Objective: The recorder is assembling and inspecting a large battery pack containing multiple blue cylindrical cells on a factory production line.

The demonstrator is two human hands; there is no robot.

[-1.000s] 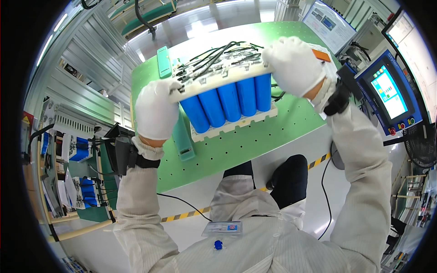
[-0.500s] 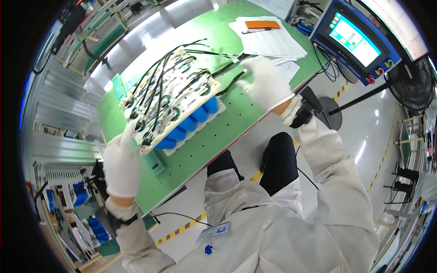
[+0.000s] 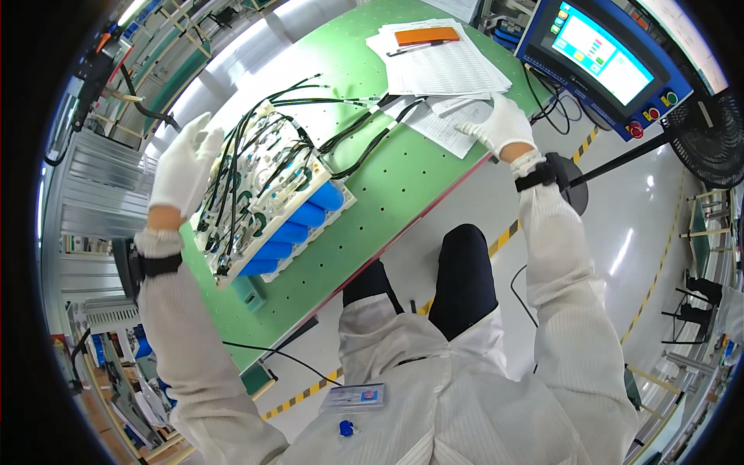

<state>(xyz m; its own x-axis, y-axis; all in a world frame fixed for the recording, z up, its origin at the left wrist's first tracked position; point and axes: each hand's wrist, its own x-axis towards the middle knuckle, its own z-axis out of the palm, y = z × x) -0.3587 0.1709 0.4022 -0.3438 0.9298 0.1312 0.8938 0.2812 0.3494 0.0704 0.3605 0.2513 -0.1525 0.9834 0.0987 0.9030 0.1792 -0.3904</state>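
A white plastic frame holding blue cylinders (image 3: 288, 232), probably a battery module, lies on the green perforated table (image 3: 387, 201). Black cables (image 3: 231, 174) run across its top, and more bundles (image 3: 370, 151) stretch from its right side toward the papers. My left hand (image 3: 183, 169), in a white glove, is raised at the module's far left edge with fingers apart; whether it touches a cable I cannot tell. Over the right table edge, beside the paper sheets (image 3: 442, 132), my gloved right hand (image 3: 500, 128) has its fingers stretched out and nothing visible in it.
An orange flat object (image 3: 426, 36) and a pen (image 3: 418, 48) lie on a paper stack at the back. A blue-framed touch screen (image 3: 604, 58) stands at the far right beside a black fan (image 3: 709, 139). A teal block (image 3: 248, 294) sits by the module's near corner.
My left hand has moved from the module's near left corner up to its far left side. My right hand has left the cable ends and moved right to the table edge.
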